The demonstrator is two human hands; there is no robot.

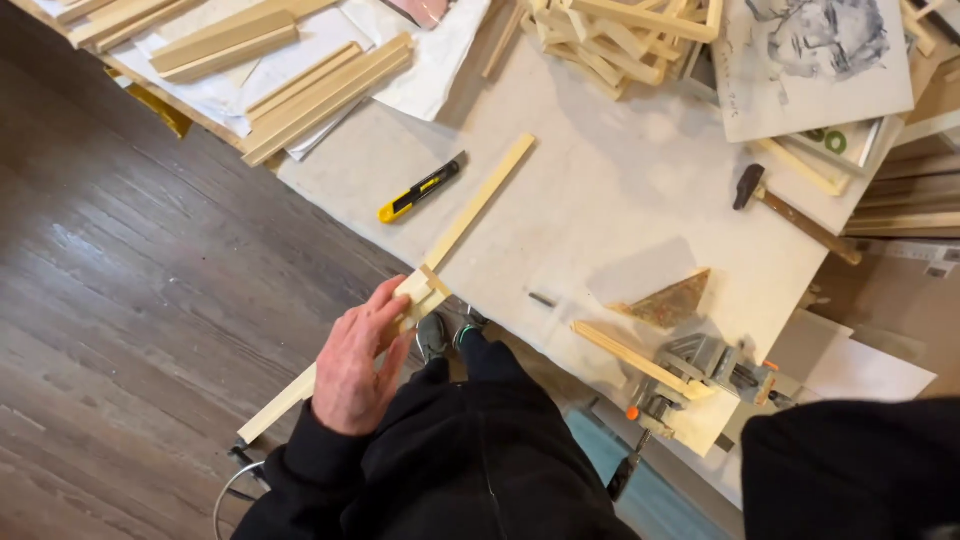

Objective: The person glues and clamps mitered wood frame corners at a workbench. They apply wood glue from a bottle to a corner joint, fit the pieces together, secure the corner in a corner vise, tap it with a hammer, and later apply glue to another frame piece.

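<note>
My left hand (pixel 357 362) rests on a long pale wooden bar (pixel 478 200) that lies diagonally over the near edge of the work table (pixel 600 200); the fingers press near its slotted joint. The bar's lower end sticks out over the floor. Only the black sleeve (pixel 850 470) of my right arm shows at the lower right; the hand itself is out of view. A corner clamp (pixel 700 365) grips another wooden bar (pixel 630 355) on the table's near right edge.
A yellow and black utility knife (pixel 420 188) lies by the bar. A hammer (pixel 790 212) lies at the right, a triangular scrap (pixel 675 300) near the clamp. Stacks of wooden bars (pixel 320 90) and a drawing sheet (pixel 810 60) crowd the far side. Dark wood floor (pixel 130 300) at left.
</note>
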